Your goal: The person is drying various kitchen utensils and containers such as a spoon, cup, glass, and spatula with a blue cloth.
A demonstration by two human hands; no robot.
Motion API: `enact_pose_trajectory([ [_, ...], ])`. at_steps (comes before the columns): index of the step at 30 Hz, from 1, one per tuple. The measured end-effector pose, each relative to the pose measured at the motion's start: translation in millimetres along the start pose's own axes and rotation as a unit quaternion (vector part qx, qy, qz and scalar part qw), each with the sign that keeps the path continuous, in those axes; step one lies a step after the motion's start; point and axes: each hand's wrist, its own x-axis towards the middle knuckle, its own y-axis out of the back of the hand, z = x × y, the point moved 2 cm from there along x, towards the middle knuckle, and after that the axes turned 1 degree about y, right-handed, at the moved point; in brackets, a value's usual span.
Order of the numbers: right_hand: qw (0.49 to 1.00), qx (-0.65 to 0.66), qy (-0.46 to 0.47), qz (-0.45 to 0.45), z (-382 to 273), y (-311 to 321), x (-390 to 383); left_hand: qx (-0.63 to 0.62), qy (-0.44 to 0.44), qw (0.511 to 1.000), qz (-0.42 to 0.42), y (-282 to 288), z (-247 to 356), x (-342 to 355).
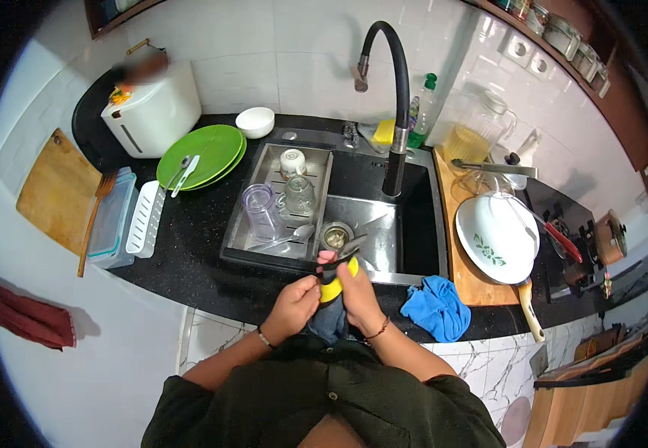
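My left hand and my right hand meet in front of the sink's near edge, both closed around a dark grey cloth with a bright yellow part. Out of its top pokes a shiny metal utensil that looks like a spoon; its lower part is hidden in the cloth. A small pink bit beside it is too unclear to name. Just beyond my hands is the sink with a round strainer. Left of that, a metal drainer tray holds a clear tumbler, glass mug, white cup and spoon.
A black faucet arches over the sink. Green plates with cutlery and a white bowl stand left. To the right are a blue cloth, a wooden board, a white pan and a glass jug.
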Motion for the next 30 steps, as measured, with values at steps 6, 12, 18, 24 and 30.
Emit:
enact_pose_trajectory([
  [6, 0.993, -0.104, -0.028, -0.054, -1, 8, 4, 0.169, -0.102, 0.98, 0.016, 9, 18, 4],
  [12, 0.858, -0.471, 0.181, -0.095, -43, -6, 1, 0.161, -0.217, 0.951, 0.15, 15, 63, 4],
  [18, 0.799, -0.553, 0.197, -0.134, -42, -16, 6, 0.33, -0.225, 0.897, 0.19, 13, 64, 11],
  [24, 0.824, -0.529, -0.04, -0.2, -20, -3, 13, 0.288, -0.278, 0.878, 0.263, 25, 65, 15],
  [30, 0.91, -0.346, -0.022, -0.229, -19, -9, 26, 0.286, -0.27, 0.884, 0.255, 13, 62, 15],
])
